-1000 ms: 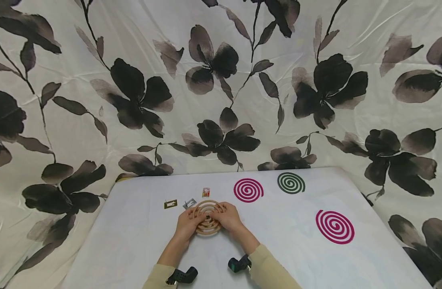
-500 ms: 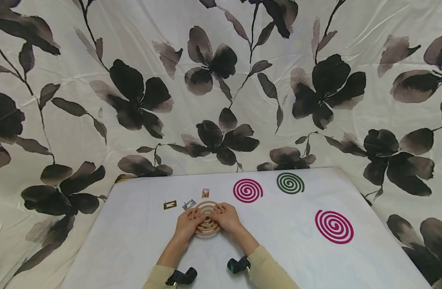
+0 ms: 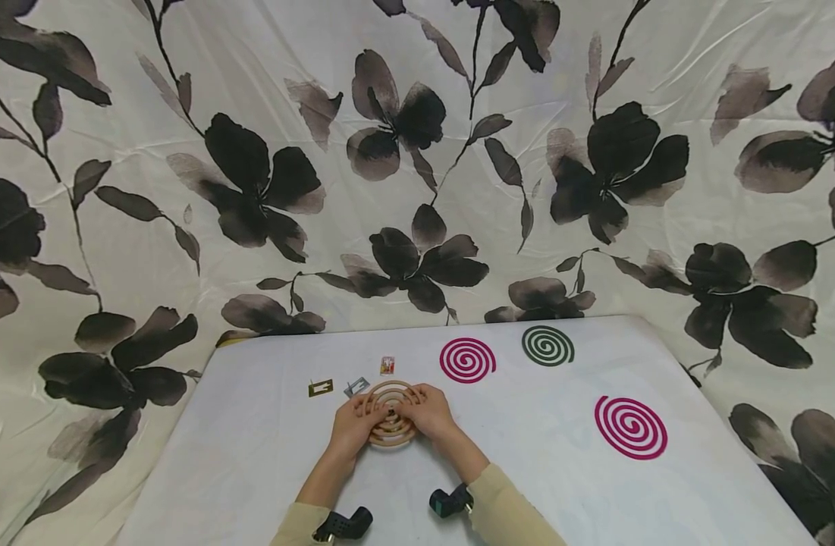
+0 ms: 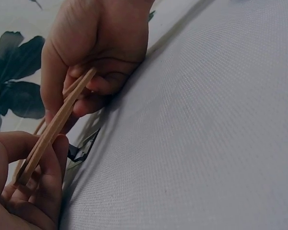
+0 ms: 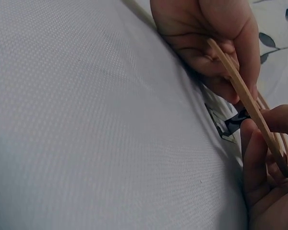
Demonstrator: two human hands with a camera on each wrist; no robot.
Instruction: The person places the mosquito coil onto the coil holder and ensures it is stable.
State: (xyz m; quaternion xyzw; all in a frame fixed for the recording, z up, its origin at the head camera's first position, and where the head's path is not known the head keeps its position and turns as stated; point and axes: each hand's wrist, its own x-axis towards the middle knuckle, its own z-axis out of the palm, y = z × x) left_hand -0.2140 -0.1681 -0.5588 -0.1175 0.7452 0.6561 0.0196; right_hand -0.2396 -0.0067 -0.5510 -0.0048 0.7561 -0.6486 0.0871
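Note:
In the head view my left hand (image 3: 351,426) and right hand (image 3: 431,412) grip a tan mosquito coil (image 3: 392,443) from its two sides. Both thumbs meet near its centre; the other fingers are mostly hidden underneath. The wrist views show the coil (image 4: 50,132) edge-on and tilted, just above the white cloth, with fingers curled round it at both ends. Close behind the coil lies a silver metal coil stand (image 3: 356,386). A gold coil stand (image 3: 321,387) is to its left, and a small red-and-white piece (image 3: 387,365) sits farther back.
Toward the back right lie a pink coil (image 3: 468,360) and a green coil (image 3: 548,346). Another pink coil (image 3: 632,428) rests at the right of the white-covered table (image 3: 240,455). A floral curtain (image 3: 403,197) hangs behind the table's far edge.

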